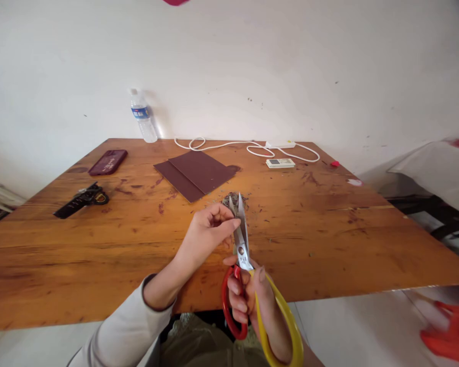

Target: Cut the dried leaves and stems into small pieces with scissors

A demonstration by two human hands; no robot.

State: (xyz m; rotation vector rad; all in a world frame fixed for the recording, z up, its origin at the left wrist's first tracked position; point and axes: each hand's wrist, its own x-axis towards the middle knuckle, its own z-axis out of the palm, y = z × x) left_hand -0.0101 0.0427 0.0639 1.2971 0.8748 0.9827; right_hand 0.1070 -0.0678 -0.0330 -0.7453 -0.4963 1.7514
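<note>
My right hand (266,296) is wrapped round a pair of scissors (242,255) with one red and one yellow handle. The blades point away from me and stand slightly apart. Beside the blades, my left hand (203,233) is closed in a pinch, thumb and finger at the left blade. Whatever it may hold is too small or hidden to make out. Just beyond the fingertips lies a small heap of dark shredded bits (248,201), partly covered by the blades, with loose crumbs scattered around it.
On the wooden table (99,265) lie dark red sheets (201,172), a phone (108,162), a black strap-like item (80,200) and a small white device (280,163). A water bottle (143,120) and a power strip (279,145) with white cable are by the wall.
</note>
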